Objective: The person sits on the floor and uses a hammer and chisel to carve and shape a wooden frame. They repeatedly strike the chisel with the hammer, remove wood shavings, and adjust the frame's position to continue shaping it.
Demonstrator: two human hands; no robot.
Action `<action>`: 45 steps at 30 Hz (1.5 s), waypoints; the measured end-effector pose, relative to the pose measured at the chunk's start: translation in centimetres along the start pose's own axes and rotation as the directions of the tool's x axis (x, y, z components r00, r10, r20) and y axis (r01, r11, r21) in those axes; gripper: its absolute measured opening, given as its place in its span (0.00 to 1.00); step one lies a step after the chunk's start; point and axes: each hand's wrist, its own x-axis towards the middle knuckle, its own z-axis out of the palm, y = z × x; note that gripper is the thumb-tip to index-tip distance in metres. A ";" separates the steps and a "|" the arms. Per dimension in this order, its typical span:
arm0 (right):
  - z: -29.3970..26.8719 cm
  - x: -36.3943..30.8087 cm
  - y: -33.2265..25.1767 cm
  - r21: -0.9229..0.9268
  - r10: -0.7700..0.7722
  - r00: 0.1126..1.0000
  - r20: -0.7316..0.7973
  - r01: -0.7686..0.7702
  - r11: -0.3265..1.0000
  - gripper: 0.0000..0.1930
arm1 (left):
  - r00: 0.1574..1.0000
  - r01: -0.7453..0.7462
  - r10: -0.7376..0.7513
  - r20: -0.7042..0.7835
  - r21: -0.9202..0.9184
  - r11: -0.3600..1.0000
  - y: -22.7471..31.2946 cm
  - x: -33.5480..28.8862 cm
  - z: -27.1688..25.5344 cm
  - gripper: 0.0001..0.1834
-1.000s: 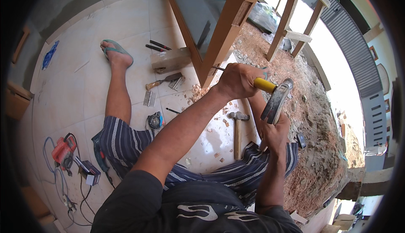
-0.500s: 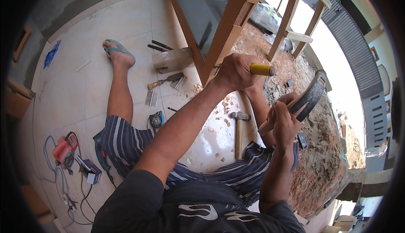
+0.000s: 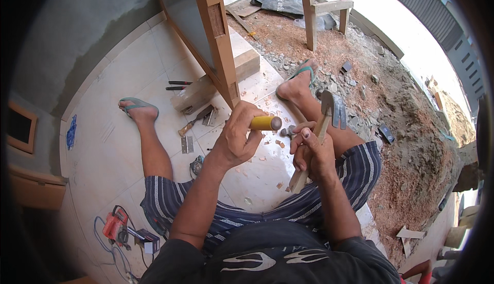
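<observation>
My left hand (image 3: 237,134) is closed around the yellow handle of a chisel (image 3: 261,123), whose blade is hidden behind the hand. In my right hand (image 3: 315,155) is a claw hammer (image 3: 323,123), gripped by its wooden handle with the metal head up. The tools are apart, both above the floor between my legs. Just beyond my left hand stands the lower corner of a brown wooden door (image 3: 222,52) with a glass panel and a notch cut in its edge. A second hammer (image 3: 288,130) on the floor is mostly hidden behind my hands.
A wooden beam (image 3: 193,94) lies under the door. Left of my hands are a wide-bladed tool (image 3: 196,120), metal hinges (image 3: 187,145) and a tape measure (image 3: 196,165). A red corded power tool (image 3: 116,227) lies lower left. Right are rubble and shavings (image 3: 406,155) and a wooden trestle (image 3: 329,7).
The view has turned, and the door now appears farther left. My left hand with the chisel has drawn back from the door edge. The hammer in my right hand has swung to more upright.
</observation>
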 end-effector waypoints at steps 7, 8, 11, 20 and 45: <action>-1.3 -1.8 5.7 0.222 0.274 0.943 0.187 -0.312 0.924 0.24 | 0.973 -0.024 -0.035 0.227 0.253 0.967 -1.0 -6.6 5.2 0.27; -1.5 -2.0 6.2 0.238 0.297 0.934 0.197 -0.340 0.910 0.24 | 0.979 -0.057 -0.011 0.203 0.327 0.943 -0.9 -6.6 5.5 0.26; -2.0 -2.0 7.5 0.160 0.292 0.943 0.157 -0.316 0.935 0.25 | 0.972 0.235 -0.225 -0.070 0.243 0.941 -0.5 -7.5 6.9 0.26; -3.0 -1.9 10.7 -0.395 0.075 0.973 0.216 0.017 0.918 0.28 | 0.426 0.555 -0.901 0.083 -0.810 0.188 -2.4 -5.6 7.9 0.25; -3.7 -3.2 9.9 0.339 0.586 0.810 0.020 -0.557 0.758 0.15 | 0.483 0.351 -0.875 -0.035 -0.908 0.230 -9.8 -3.9 9.6 0.19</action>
